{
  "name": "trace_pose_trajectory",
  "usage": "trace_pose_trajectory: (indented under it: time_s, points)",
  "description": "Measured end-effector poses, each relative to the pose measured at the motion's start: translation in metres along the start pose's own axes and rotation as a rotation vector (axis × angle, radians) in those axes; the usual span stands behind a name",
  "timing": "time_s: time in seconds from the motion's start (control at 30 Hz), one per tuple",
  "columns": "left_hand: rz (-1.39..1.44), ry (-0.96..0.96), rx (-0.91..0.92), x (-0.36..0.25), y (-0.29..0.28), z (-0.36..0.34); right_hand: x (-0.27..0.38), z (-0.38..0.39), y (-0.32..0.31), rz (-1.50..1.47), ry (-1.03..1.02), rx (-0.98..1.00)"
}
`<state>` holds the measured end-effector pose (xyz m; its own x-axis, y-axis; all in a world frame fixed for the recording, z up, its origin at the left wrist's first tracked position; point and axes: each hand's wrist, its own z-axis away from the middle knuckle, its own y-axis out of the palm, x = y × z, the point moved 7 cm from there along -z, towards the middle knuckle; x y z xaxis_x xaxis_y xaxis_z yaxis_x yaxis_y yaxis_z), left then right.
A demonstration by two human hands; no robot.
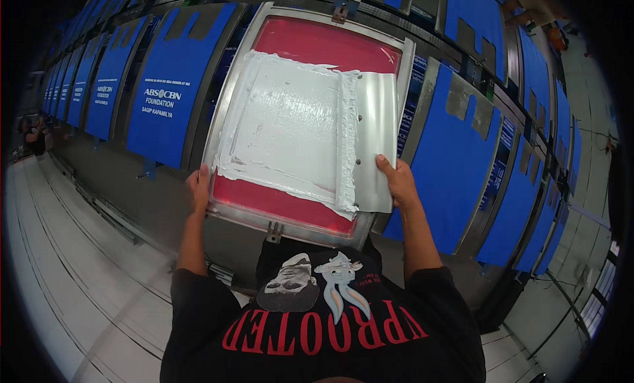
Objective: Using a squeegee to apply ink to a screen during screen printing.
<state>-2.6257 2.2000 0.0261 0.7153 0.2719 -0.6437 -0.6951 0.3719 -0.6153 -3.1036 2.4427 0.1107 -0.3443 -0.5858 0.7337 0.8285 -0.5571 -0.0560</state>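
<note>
A screen printing frame (290, 227) with a silver rim lies in front of me. Its red mesh (310, 39) shows at the far and near ends. White ink (284, 119) covers the middle of the mesh, with a thick ridge along its right side. Against that ridge stands a wide metal squeegee (378, 129), its lower edge hidden by the ink. My right hand (398, 181) is closed on the squeegee's near right part, thumb on top. At the frame's near left corner, my left hand (199, 188) grips the rim, its fingers partly hidden.
Blue printed fabric panels (162, 86) lie on boards in a row to the left. More blue panels (442, 152) are on the right and across the far side. A metal hinge clamp (275, 232) sits at the frame's near edge. Pale floor (86, 271) runs along the left.
</note>
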Motion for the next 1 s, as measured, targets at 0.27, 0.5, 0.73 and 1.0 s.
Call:
trace_pose_trajectory:
  time_s: [0.27,0.5,0.73,1.0]
  points:
    - [0.104,0.165,0.095,-0.07,0.067,0.121,-0.024,0.094,-0.127,-0.02,-0.097,-0.318]
    - [0.224,0.335,0.307,-0.145,0.167,0.191,-0.058,0.164,-0.269,-0.097,-0.154,-0.559]
    - [0.278,0.255,0.312,-0.151,0.228,0.227,-0.068,0.154,-0.335,-0.171,-0.146,-0.623]
    - [0.172,0.238,0.256,-0.159,0.254,0.262,-0.046,0.133,-0.361,-0.177,-0.129,-0.413]
